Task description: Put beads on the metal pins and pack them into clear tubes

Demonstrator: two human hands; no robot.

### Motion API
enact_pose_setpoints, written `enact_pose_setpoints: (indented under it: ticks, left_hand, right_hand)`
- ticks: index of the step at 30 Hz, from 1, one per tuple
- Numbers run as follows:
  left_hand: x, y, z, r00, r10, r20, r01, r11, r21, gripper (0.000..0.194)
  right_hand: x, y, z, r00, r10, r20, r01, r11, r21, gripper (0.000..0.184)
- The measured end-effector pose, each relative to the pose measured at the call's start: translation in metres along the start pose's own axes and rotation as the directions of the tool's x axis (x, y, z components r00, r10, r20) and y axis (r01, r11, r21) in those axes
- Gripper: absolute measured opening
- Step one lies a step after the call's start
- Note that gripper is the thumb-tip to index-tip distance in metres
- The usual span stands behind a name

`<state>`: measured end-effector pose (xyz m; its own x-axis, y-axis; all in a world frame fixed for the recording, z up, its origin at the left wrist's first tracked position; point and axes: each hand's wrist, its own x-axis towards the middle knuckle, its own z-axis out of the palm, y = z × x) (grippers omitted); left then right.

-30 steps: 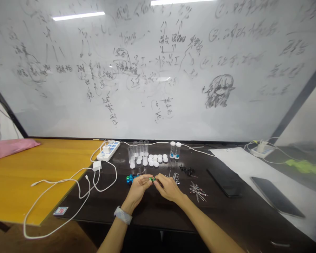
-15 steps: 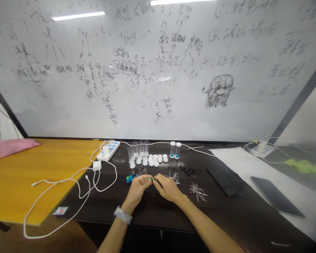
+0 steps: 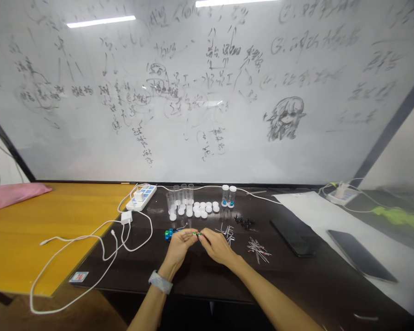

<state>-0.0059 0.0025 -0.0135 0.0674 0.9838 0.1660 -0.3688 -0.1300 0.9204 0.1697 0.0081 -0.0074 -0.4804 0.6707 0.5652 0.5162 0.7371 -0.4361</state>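
My left hand (image 3: 180, 243) and my right hand (image 3: 216, 244) meet at the fingertips over the dark table. Between them is a small shiny green piece (image 3: 195, 234), pinched by both thumbs and fingers; its exact kind is too small to make out. Just left of my left hand lies a cluster of blue and green shiny balls (image 3: 169, 234), partly hidden by the fingers. Beyond my right hand are several thin silvery pins (image 3: 227, 231). Farther right sits a pile of thin-legged parts with reddish heads (image 3: 258, 250).
Clear tubes (image 3: 183, 197) stand behind white caps (image 3: 203, 208). Two capped tubes (image 3: 228, 196) hold blue bits. Black small parts (image 3: 244, 222) lie near a dark phone (image 3: 291, 239); another phone (image 3: 360, 255) rests on white paper (image 3: 310, 209). White cables (image 3: 105, 271) run from a power strip (image 3: 142, 197).
The view has shifted slightly. My fingertips have drawn a little closer around the green piece, and my right fingers cover more of it.
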Motion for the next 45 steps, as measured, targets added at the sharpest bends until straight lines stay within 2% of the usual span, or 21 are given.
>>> enact_pose_setpoints:
  ticks: [7,12,16,19,21,22,26,29,31,33,35,36,37,39,40,42,43,45]
  left_hand:
    - [-0.005,0.010,0.009,0.999,-0.045,0.027,0.045,0.999,-0.015,0.031]
    - [-0.007,0.013,0.012,0.998,-0.069,-0.004,0.069,0.997,-0.038,0.036]
    - [-0.004,0.007,0.008,0.999,-0.039,-0.003,0.039,0.995,0.092,0.041]
    - [-0.003,0.004,0.008,1.000,-0.007,0.009,0.006,0.995,0.102,0.036]
    - [-0.003,0.005,0.008,1.000,-0.011,-0.002,0.011,0.996,0.087,0.032]
    - [-0.003,0.006,0.009,1.000,-0.025,0.002,0.025,0.997,0.079,0.032]
    - [-0.007,0.010,0.010,0.990,-0.108,0.091,0.106,0.994,0.027,0.035]
    - [-0.011,0.011,0.014,0.980,-0.151,0.133,0.161,0.985,-0.069,0.035]
    - [-0.014,0.012,0.017,0.968,-0.189,0.163,0.204,0.975,-0.083,0.037]
    - [-0.014,0.014,0.018,0.961,-0.229,0.153,0.228,0.973,0.023,0.038]
    - [-0.010,0.018,0.014,0.985,-0.173,0.030,0.160,0.957,0.240,0.039]
    - [-0.006,0.021,0.010,0.996,-0.064,-0.064,0.084,0.920,0.383,0.039]
    - [0.000,0.025,0.004,0.980,0.112,-0.164,-0.009,0.849,0.528,0.038]
    - [0.016,0.035,-0.012,0.885,0.414,-0.211,-0.100,0.613,0.784,0.032]
    - [0.025,0.041,-0.021,0.829,0.515,-0.219,-0.075,0.490,0.869,0.032]
    - [0.043,0.052,-0.038,0.772,0.600,-0.212,0.011,0.322,0.947,0.040]
    - [0.052,0.056,-0.044,0.765,0.611,-0.205,0.048,0.264,0.963,0.046]
    - [0.066,0.060,-0.053,0.792,0.588,-0.162,0.078,0.167,0.983,0.052]
  right_hand:
    - [-0.001,0.001,-0.005,0.999,0.034,-0.018,-0.034,0.999,0.027,0.023]
    - [0.001,0.004,-0.009,0.987,0.102,-0.120,-0.092,0.992,0.089,0.029]
    - [0.010,0.006,-0.002,0.977,0.175,-0.121,-0.141,0.959,0.247,0.024]
    - [0.018,0.010,0.003,0.958,0.251,-0.138,-0.182,0.905,0.383,0.024]
    - [0.021,0.014,0.006,0.940,0.314,-0.133,-0.217,0.852,0.477,0.028]
    - [0.022,0.016,0.006,0.934,0.345,-0.089,-0.246,0.806,0.539,0.031]
    - [0.021,0.018,0.004,0.900,0.358,0.247,-0.409,0.498,0.765,0.045]
    - [0.017,0.015,0.001,0.886,0.343,0.311,-0.425,0.336,0.841,0.042]
    - [0.016,0.012,-0.003,0.888,0.337,0.311,-0.412,0.286,0.865,0.038]
    - [0.016,0.012,-0.006,0.897,0.338,0.284,-0.385,0.282,0.879,0.036]
    - [0.017,0.014,-0.008,0.904,0.366,0.220,-0.346,0.323,0.881,0.036]
    - [0.018,0.016,-0.008,0.904,0.384,0.188,-0.331,0.349,0.877,0.036]
    - [0.018,0.018,-0.008,0.901,0.402,0.163,-0.323,0.370,0.871,0.036]
    - [0.019,0.024,-0.007,0.892,0.431,0.135,-0.318,0.389,0.865,0.036]
    - [0.019,0.026,-0.006,0.887,0.443,0.128,-0.319,0.389,0.865,0.036]
    - [0.018,0.030,-0.004,0.881,0.458,0.120,-0.319,0.387,0.865,0.035]
    - [0.018,0.032,-0.003,0.881,0.458,0.117,-0.317,0.389,0.865,0.035]
    - [0.018,0.032,-0.002,0.886,0.450,0.109,-0.311,0.402,0.861,0.035]
